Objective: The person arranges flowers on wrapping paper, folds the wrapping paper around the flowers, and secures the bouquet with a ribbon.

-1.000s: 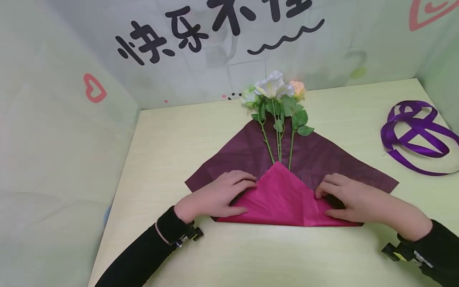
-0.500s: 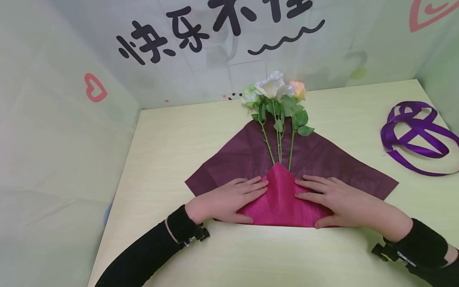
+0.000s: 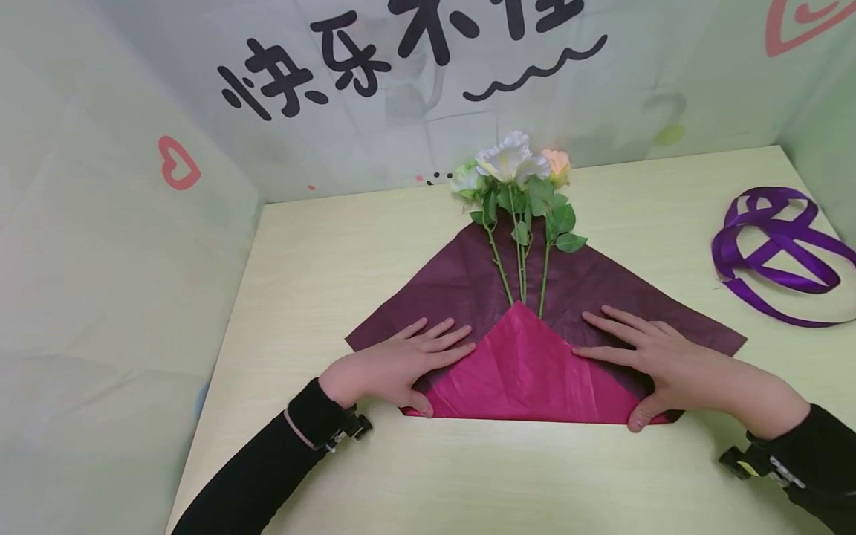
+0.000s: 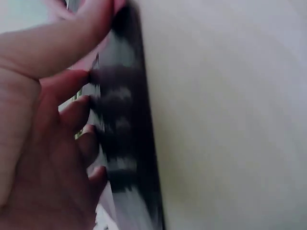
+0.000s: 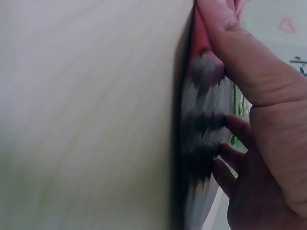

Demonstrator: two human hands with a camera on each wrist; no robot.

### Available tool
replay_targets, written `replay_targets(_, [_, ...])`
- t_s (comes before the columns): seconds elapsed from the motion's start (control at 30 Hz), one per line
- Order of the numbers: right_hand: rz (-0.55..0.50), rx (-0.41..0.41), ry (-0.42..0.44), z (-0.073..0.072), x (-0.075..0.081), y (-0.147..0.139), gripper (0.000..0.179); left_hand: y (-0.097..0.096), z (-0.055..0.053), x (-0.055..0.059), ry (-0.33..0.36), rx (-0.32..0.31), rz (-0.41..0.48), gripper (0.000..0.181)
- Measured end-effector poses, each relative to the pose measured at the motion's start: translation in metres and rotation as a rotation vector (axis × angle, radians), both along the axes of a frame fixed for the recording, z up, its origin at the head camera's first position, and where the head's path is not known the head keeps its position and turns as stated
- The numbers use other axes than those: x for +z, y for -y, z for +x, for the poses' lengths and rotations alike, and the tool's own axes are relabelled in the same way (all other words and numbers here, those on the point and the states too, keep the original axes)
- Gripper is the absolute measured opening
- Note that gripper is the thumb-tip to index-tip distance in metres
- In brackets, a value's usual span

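Observation:
A sheet of wrapping paper (image 3: 414, 305), dark purple with a bright pink underside, lies on the table with its near part folded up into a pink triangle (image 3: 521, 379). Several flowers (image 3: 511, 160), white and peach, rest on it, their lower stems tucked beneath the fold. My left hand (image 3: 401, 364) lies spread at the left end of the fold, thumb at the near edge. At the right end my right hand (image 3: 652, 357) rests with fingers spread, its thumb also at the near edge. Both wrist views show fingertips touching the shiny paper (image 4: 120, 120).
A loose purple ribbon (image 3: 776, 238) lies coiled at the right of the pale wooden table (image 3: 301, 253). Behind it hangs a light cloth backdrop (image 3: 374, 141) with black characters and hearts.
Both hands first slid inward over the pink fold, fingers flattening out, then moved apart again toward its two ends. The flowers and ribbon stay in place.

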State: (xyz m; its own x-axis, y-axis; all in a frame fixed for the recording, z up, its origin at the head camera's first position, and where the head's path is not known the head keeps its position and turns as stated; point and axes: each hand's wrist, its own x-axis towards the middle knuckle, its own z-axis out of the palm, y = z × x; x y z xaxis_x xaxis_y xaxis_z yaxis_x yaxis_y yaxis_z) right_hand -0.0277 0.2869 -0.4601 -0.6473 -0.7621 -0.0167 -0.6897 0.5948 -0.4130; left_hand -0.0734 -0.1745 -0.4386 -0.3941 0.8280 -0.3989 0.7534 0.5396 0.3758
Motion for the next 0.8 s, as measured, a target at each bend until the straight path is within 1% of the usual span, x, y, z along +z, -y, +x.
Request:
replay_targets(0.13, [0.029,-0.078,0.009,0.003,-0.004,-0.017,0.121,0.015,-0.005,-0.001,0.050,0.059,0.004,0.127])
replay_targets(0.3, [0.019,-0.128,0.012,0.004,-0.006,-0.031,0.131,0.022,-0.008,0.002,0.092,0.063,0.039,0.129])
replay_targets(0.43, [0.017,-0.132,0.002,0.003,-0.007,-0.033,0.137,0.026,-0.008,0.001,0.114,0.061,0.051,0.130])
replay_targets(0.8, [0.038,-0.123,-0.019,0.003,-0.005,-0.034,0.137,0.024,-0.009,0.002,0.141,0.074,0.074,0.128])
